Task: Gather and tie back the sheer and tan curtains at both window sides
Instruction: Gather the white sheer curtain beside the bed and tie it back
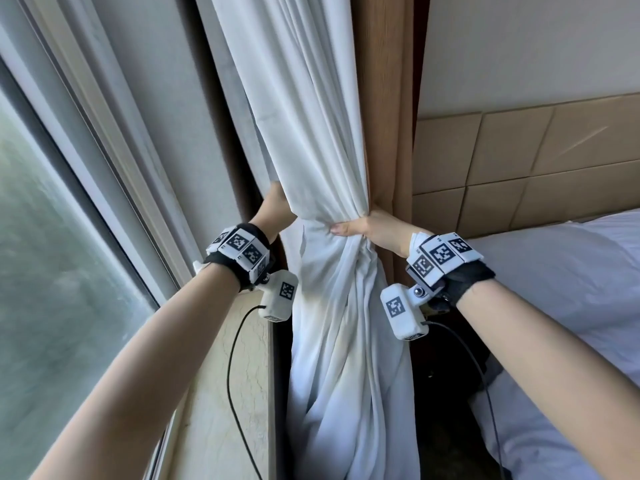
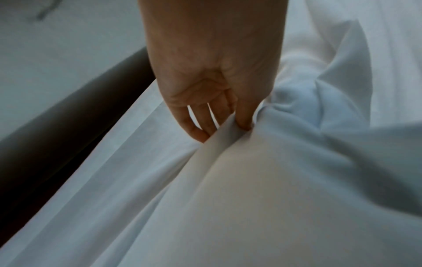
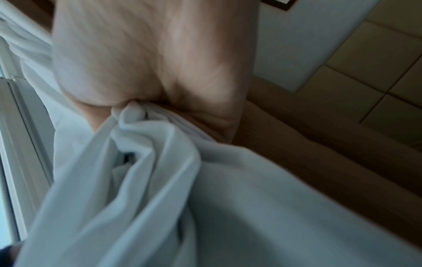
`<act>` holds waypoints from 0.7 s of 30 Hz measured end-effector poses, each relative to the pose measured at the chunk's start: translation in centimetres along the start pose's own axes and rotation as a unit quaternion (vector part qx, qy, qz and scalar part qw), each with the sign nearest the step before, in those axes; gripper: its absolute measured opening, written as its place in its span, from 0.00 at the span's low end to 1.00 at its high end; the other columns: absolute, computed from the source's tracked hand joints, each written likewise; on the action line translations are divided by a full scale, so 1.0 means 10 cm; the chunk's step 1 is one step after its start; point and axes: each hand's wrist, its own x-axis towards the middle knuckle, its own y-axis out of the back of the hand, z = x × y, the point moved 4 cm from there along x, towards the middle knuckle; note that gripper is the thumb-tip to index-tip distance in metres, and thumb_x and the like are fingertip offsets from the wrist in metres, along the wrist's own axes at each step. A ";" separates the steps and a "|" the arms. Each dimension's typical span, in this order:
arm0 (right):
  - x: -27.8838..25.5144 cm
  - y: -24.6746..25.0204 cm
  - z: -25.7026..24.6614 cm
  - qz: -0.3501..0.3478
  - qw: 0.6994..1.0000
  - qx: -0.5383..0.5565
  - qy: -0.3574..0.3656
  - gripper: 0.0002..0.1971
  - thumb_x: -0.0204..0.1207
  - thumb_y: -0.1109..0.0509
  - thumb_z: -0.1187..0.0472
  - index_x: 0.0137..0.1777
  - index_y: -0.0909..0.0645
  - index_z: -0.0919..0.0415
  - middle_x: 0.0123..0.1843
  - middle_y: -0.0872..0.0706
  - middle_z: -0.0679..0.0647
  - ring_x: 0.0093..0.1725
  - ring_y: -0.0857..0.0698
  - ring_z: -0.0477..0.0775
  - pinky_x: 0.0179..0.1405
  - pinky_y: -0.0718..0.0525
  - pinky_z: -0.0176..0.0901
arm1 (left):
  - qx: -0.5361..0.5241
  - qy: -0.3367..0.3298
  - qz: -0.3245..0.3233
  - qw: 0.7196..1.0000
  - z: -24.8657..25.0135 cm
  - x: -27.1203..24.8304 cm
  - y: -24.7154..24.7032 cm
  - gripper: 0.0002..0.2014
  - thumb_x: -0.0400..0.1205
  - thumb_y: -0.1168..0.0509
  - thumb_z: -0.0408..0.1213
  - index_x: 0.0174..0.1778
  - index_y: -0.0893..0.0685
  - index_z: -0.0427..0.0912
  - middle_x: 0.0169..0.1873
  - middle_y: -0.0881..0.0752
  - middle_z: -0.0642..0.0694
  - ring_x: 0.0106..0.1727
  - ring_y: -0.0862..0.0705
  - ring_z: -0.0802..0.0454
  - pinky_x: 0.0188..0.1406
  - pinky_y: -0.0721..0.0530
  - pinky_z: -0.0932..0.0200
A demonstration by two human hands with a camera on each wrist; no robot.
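White sheer curtain (image 1: 322,188) bunched between grips: right hand (image 1: 367,228) clenching it, left hand (image 2: 212,72) pinching fold

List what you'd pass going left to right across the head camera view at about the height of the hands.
Window glass → window frame → left hand → sheer curtain → right hand → tan curtain → headboard

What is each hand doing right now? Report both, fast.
Left hand: pinching a fold of the sheer curtain.
Right hand: gripping the gathered sheer curtain, with the tan curtain behind it.
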 end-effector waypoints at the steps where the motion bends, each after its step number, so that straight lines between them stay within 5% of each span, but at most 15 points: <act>1: 0.01 0.02 0.03 0.007 1.000 0.000 0.004 0.11 0.75 0.26 0.62 0.58 0.14 0.56 0.58 0.11 0.48 0.61 0.15 0.47 0.71 0.26 0.40 | 0.000 -0.012 0.003 1.000 -0.01 -0.02 0.05 0.07 0.79 0.37 0.23 0.44 0.18 0.39 0.35 0.17 0.52 0.35 0.20 0.67 0.34 0.21 0.70; 4: 0.01 0.07 0.04 0.048 0.999 0.008 0.013 0.10 0.75 0.25 0.62 0.55 0.15 0.52 0.57 0.11 0.49 0.60 0.14 0.47 0.70 0.25 0.41 | 0.001 0.005 0.039 0.999 -0.24 -0.08 0.30 0.07 0.79 0.36 0.29 0.34 0.18 0.37 0.29 0.19 0.46 0.33 0.22 0.54 0.37 0.24 0.55; 9: 0.04 0.13 0.05 0.085 0.996 -0.007 0.027 0.12 0.76 0.26 0.63 0.59 0.17 0.56 0.55 0.12 0.49 0.56 0.14 0.45 0.66 0.24 0.40 | 0.000 0.016 0.092 0.996 -0.45 -0.31 0.64 0.11 0.83 0.36 0.36 0.34 0.22 0.42 0.31 0.23 0.46 0.36 0.25 0.51 0.40 0.27 0.54; 14: 0.11 0.03 0.02 0.143 0.986 -0.076 0.042 0.16 0.78 0.29 0.60 0.66 0.19 0.59 0.59 0.13 0.54 0.60 0.15 0.53 0.64 0.22 0.44 | 0.046 -0.033 0.171 0.984 -0.30 -0.63 0.71 0.16 0.83 0.37 0.37 0.33 0.31 0.33 0.27 0.31 0.48 0.32 0.33 0.52 0.34 0.35 0.55; 18: 0.14 -0.01 0.03 0.209 0.961 -0.179 0.008 0.20 0.77 0.33 0.50 0.66 0.20 0.55 0.58 0.12 0.56 0.57 0.13 0.61 0.62 0.17 0.53 | 0.009 -0.090 0.145 0.985 0.00 -0.92 0.55 0.11 0.79 0.30 0.36 0.46 0.25 0.34 0.39 0.15 0.42 0.39 0.17 0.46 0.37 0.18 0.48; 21: 0.11 -0.05 0.00 0.247 0.945 -0.215 0.004 0.22 0.77 0.35 0.50 0.71 0.24 0.53 0.61 0.13 0.61 0.59 0.15 0.67 0.61 0.17 0.54 | 0.043 -0.135 0.095 0.985 0.22 -1.04 0.37 0.13 0.77 0.28 0.31 0.52 0.25 0.37 0.44 0.13 0.46 0.45 0.13 0.50 0.41 0.12 0.51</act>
